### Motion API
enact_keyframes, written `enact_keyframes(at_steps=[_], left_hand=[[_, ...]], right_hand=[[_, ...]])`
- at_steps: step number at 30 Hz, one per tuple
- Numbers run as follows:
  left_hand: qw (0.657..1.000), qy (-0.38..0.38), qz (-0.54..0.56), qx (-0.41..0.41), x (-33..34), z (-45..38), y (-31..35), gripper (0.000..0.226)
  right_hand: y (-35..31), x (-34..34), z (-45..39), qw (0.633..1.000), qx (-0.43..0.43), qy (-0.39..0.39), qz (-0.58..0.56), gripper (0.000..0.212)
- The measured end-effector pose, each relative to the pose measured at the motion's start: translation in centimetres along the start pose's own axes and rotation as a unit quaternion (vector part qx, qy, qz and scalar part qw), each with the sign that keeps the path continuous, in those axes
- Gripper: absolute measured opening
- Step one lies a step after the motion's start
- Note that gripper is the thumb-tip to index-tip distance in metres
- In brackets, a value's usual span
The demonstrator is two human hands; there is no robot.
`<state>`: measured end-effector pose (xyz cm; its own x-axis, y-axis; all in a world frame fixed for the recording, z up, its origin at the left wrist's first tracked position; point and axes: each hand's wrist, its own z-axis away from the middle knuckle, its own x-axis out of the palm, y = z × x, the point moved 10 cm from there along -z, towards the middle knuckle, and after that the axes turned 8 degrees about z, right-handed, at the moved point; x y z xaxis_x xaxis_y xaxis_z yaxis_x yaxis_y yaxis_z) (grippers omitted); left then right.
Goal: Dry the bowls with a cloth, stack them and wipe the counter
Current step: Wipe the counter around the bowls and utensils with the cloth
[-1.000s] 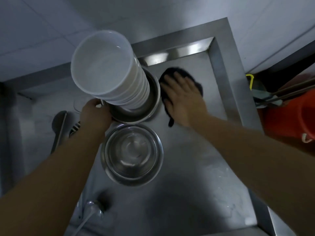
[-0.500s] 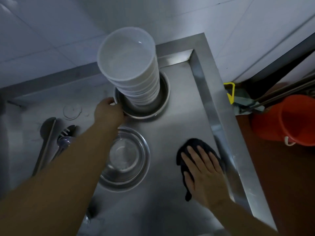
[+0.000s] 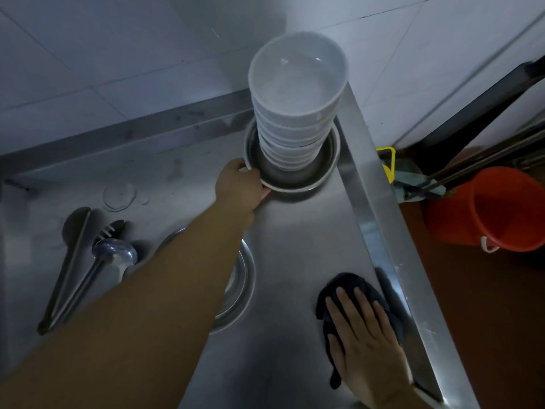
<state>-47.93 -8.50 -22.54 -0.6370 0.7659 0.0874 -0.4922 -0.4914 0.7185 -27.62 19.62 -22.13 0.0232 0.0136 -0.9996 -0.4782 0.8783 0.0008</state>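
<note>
A tall stack of white bowls (image 3: 296, 93) stands inside a steel basin (image 3: 327, 169) at the counter's far right corner. My left hand (image 3: 239, 184) grips that basin's near-left rim. A second steel basin (image 3: 241, 278) sits nearer, mostly hidden under my left forearm. My right hand (image 3: 365, 335) lies flat, fingers spread, pressing a dark cloth (image 3: 354, 286) onto the steel counter (image 3: 295, 231) close to its raised right edge.
Metal tongs (image 3: 67, 267) and a ladle (image 3: 115, 255) lie on the counter at the left. A raised steel lip (image 3: 392, 249) borders the counter's right side. Beyond it, on the floor, stand an orange bucket (image 3: 501, 208) and some poles. A tiled wall rises behind.
My right hand slid the cloth from beside the stacked bowls toward me along the right edge. My left hand moved the basin with the bowl stack farther into the back right corner.
</note>
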Motion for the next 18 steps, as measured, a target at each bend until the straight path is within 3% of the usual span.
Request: enact_keyframes(at_steps=[4,7,12,15,18], left_hand=[[1.000,-0.011,-0.025,-0.005,-1.9,0.4,0.3,0.031],[0.987,-0.003,-0.150,0.050,-6.1,1.6,1.5,0.025],[0.897,-0.048,-0.416,0.140,-12.5,4.1,2.9,0.020],[0.875,-0.045,-0.451,0.168,-15.6,4.7,4.3,0.022],[0.882,-0.040,-0.427,0.195,-18.0,5.2,6.2,0.020]], right_hand=[[-2.0,0.3,-2.7,0.998,-0.052,-0.020,-0.016,0.059],[-4.1,0.6,-7.6,0.999,-0.026,-0.022,-0.035,0.057],[-8.9,0.1,-18.6,0.999,0.008,0.000,-0.038,0.057],[-12.4,-0.4,-25.0,0.999,0.009,0.007,-0.038,0.057],[-14.6,-0.8,-30.3,0.995,0.093,0.011,-0.046,0.061]])
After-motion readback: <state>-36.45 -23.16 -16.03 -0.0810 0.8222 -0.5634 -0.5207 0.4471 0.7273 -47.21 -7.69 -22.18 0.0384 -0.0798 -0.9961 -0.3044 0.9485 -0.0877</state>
